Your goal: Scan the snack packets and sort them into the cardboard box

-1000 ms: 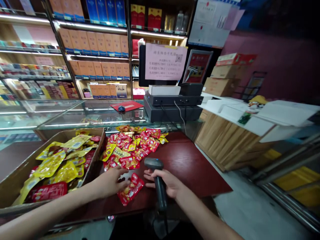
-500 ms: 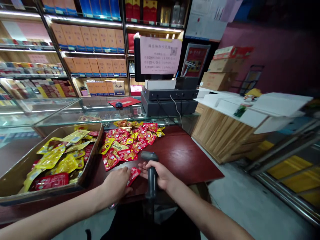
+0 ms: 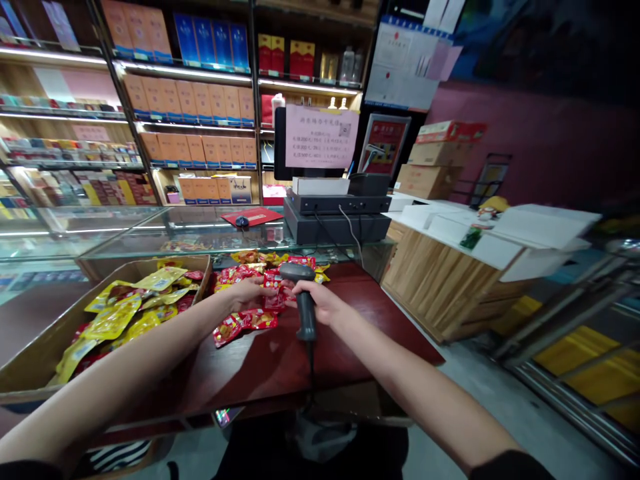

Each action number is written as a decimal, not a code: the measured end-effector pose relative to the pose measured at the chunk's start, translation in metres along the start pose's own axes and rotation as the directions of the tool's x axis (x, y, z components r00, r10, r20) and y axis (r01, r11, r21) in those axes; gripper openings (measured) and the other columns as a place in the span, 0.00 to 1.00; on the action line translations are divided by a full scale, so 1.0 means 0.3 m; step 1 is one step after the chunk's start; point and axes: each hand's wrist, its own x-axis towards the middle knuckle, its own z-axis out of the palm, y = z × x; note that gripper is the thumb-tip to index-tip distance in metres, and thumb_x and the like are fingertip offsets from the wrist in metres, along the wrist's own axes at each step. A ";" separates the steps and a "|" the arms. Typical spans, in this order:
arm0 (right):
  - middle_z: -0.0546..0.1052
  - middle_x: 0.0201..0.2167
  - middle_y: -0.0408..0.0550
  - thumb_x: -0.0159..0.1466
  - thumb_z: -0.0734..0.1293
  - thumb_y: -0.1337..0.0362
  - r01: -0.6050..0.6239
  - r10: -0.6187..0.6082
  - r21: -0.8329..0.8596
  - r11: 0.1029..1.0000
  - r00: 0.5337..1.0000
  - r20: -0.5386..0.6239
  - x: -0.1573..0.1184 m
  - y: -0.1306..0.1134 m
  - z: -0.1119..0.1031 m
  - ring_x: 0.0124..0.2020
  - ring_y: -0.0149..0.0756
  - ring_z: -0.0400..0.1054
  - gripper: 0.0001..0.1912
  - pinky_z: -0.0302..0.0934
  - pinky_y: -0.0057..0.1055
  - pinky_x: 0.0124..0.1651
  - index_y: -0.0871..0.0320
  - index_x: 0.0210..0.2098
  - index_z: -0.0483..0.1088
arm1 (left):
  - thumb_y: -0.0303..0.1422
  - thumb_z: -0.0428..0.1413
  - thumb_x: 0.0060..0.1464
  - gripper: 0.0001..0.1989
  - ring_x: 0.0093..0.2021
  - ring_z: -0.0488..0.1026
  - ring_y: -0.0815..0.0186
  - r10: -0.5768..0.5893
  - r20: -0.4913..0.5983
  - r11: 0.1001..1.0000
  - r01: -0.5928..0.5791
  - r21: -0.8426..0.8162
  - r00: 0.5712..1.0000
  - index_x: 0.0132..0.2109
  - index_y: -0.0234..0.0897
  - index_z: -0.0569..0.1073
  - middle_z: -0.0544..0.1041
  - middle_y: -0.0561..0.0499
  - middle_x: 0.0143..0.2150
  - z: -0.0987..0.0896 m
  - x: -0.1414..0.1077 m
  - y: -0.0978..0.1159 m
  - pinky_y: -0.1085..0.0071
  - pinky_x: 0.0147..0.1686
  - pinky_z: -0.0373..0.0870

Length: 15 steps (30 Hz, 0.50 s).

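Observation:
My right hand (image 3: 320,300) is wrapped round the handle of a dark barcode scanner (image 3: 306,310), whose head points left over the table. My left hand (image 3: 247,295) has its fingers on a red snack packet (image 3: 273,290), which hangs between the two hands, just left of the scanner. The fingertips of my right hand are close to the packet's right side. Beneath and behind the hands lies a pile of red and yellow packets (image 3: 237,273). At the left, an open cardboard box (image 3: 206,280) holds many yellow and some red packets.
The dark red table (image 3: 360,320) carries the pile and box. Behind it are a glass counter (image 3: 195,230), a black cash drawer (image 3: 335,227) and a monitor with a pink notice (image 3: 320,137). A cable hangs from the scanner. A wooden cabinet (image 3: 430,273) stands at the right.
Both hands have moved forward, away from my body, and up over the pile with the scanner. The red packet now hangs upright between them. The camera view has tilted up slightly.

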 end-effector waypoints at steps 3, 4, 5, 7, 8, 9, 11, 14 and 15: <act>0.77 0.33 0.44 0.46 0.63 0.77 0.078 -0.080 -0.053 0.996 0.996 -0.045 0.018 -0.016 0.016 0.31 0.28 0.69 0.14 0.67 0.26 0.37 0.60 0.30 0.73 | 0.23 0.67 0.37 0.14 0.29 0.75 0.66 0.027 -0.004 0.999 -0.027 -0.019 1.000 0.33 0.34 0.71 0.78 0.50 0.29 0.005 0.025 0.017 0.70 0.33 0.72; 0.77 0.32 0.44 0.46 0.64 0.77 0.101 -0.105 -0.083 0.991 0.993 -0.057 0.022 -0.017 0.021 0.30 0.28 0.68 0.13 0.67 0.25 0.36 0.60 0.30 0.74 | 0.24 0.66 0.38 0.13 0.29 0.75 0.66 0.033 -0.003 0.999 -0.033 -0.016 0.999 0.33 0.34 0.72 0.78 0.50 0.29 0.003 0.036 0.020 0.70 0.33 0.72; 0.77 0.31 0.44 0.46 0.64 0.77 0.122 -0.131 -0.118 0.985 0.989 -0.069 0.024 -0.018 0.027 0.28 0.27 0.68 0.13 0.66 0.25 0.33 0.61 0.30 0.74 | 0.24 0.66 0.39 0.13 0.29 0.75 0.66 0.043 0.002 0.999 -0.043 -0.020 0.999 0.34 0.33 0.72 0.78 0.49 0.29 -0.001 0.048 0.022 0.70 0.33 0.72; 0.76 0.26 0.43 0.46 0.64 0.76 0.157 -0.177 -0.184 0.970 0.979 -0.099 0.024 -0.017 0.042 0.23 0.26 0.66 0.12 0.64 0.23 0.28 0.61 0.30 0.74 | 0.23 0.65 0.39 0.13 0.30 0.76 0.65 0.074 0.009 0.996 -0.074 -0.042 0.997 0.35 0.32 0.73 0.78 0.48 0.30 -0.012 0.077 0.028 0.68 0.35 0.72; 0.75 0.24 0.42 0.46 0.64 0.76 0.166 -0.193 -0.208 0.964 0.975 -0.114 0.022 -0.016 0.051 0.20 0.25 0.65 0.12 0.63 0.22 0.26 0.61 0.29 0.73 | 0.23 0.65 0.40 0.13 0.30 0.76 0.65 0.092 0.004 0.994 -0.091 -0.053 0.996 0.35 0.32 0.73 0.78 0.48 0.30 -0.019 0.093 0.032 0.68 0.35 0.72; 0.75 0.22 0.42 0.46 0.65 0.76 0.171 -0.202 -0.223 0.960 0.971 -0.125 0.019 -0.015 0.062 0.19 0.24 0.64 0.11 0.62 0.22 0.25 0.62 0.29 0.73 | 0.23 0.65 0.40 0.13 0.30 0.76 0.65 0.107 -0.012 0.992 -0.108 -0.061 0.994 0.35 0.32 0.73 0.78 0.48 0.30 -0.026 0.110 0.037 0.68 0.35 0.72; 0.75 0.21 0.43 0.47 0.65 0.75 0.163 -0.191 -0.223 0.961 0.976 -0.107 0.007 -0.014 0.086 0.19 0.26 0.65 0.08 0.63 0.24 0.25 0.62 0.27 0.71 | 0.22 0.64 0.41 0.12 0.28 0.75 0.66 0.130 -0.049 0.989 -0.133 -0.064 0.990 0.34 0.32 0.72 0.78 0.49 0.28 -0.039 0.138 0.050 0.69 0.34 0.72; 0.75 0.22 0.45 0.49 0.65 0.72 0.123 -0.133 -0.202 0.972 0.990 -0.038 -0.014 -0.017 0.116 0.21 0.30 0.69 0.03 0.66 0.28 0.25 0.62 0.25 0.69 | 0.22 0.63 0.42 0.11 0.26 0.75 0.68 0.159 -0.074 0.985 -0.164 -0.061 0.984 0.35 0.33 0.71 0.77 0.50 0.27 -0.052 0.158 0.073 0.71 0.32 0.71; 0.75 0.22 0.46 0.50 0.65 0.71 0.109 -0.117 -0.210 0.972 0.993 -0.029 -0.020 -0.019 0.123 0.21 0.31 0.69 0.01 0.66 0.28 0.25 0.62 0.25 0.69 | 0.22 0.63 0.43 0.11 0.26 0.74 0.68 0.170 -0.073 0.983 -0.174 -0.060 0.983 0.35 0.33 0.71 0.77 0.51 0.27 -0.054 0.158 0.079 0.72 0.31 0.71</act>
